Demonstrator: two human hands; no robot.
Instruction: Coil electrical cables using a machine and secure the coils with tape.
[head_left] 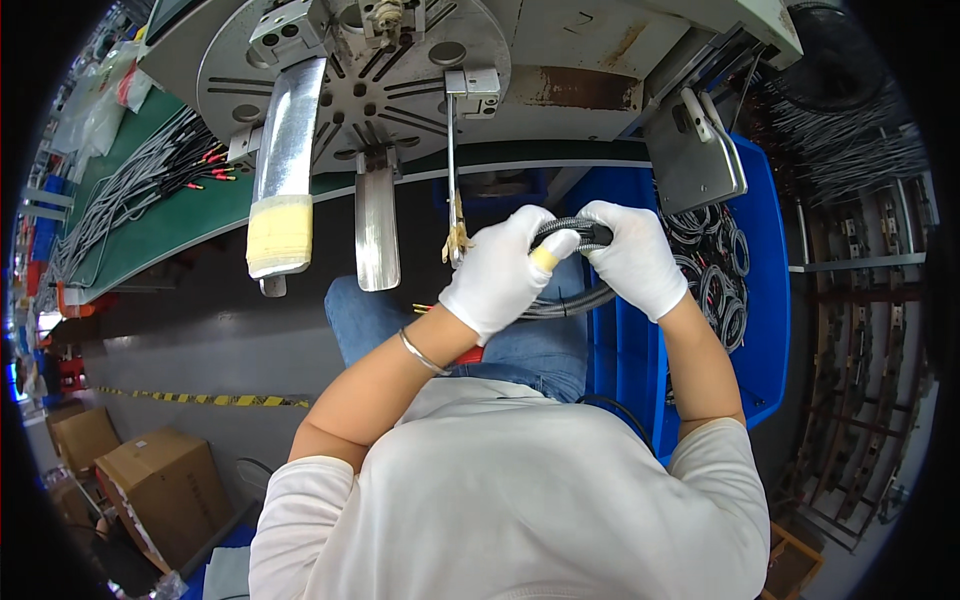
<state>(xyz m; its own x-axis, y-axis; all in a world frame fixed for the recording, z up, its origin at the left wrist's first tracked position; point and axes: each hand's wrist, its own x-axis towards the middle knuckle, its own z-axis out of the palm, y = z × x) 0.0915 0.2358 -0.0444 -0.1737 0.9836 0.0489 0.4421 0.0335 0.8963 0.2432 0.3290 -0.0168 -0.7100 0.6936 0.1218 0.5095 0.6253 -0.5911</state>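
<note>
Coiled black cable bundle (572,262): you hold it in front of your chest, above your lap, just left of the blue bin (765,330). Your left hand (500,275), in a white glove, has its grip clenched around the left side of the coil; a yellowish band shows on one finger beside the cable. Your right hand (632,258), also gloved, has its grip clenched on the top right of the same coil, the two hands nearly touching. Loose cable ends with coloured tips stick out to the left under your left wrist. Blue bin: to your right, holding more coiled cables. Round metal winding disc (350,70): far side, above the hands, with flat metal arms hanging down from it. Green worktop (170,225): far left, carrying grey cable lengths (140,175) with red ends. Cardboard boxes (150,480): near left, on the floor.
</note>
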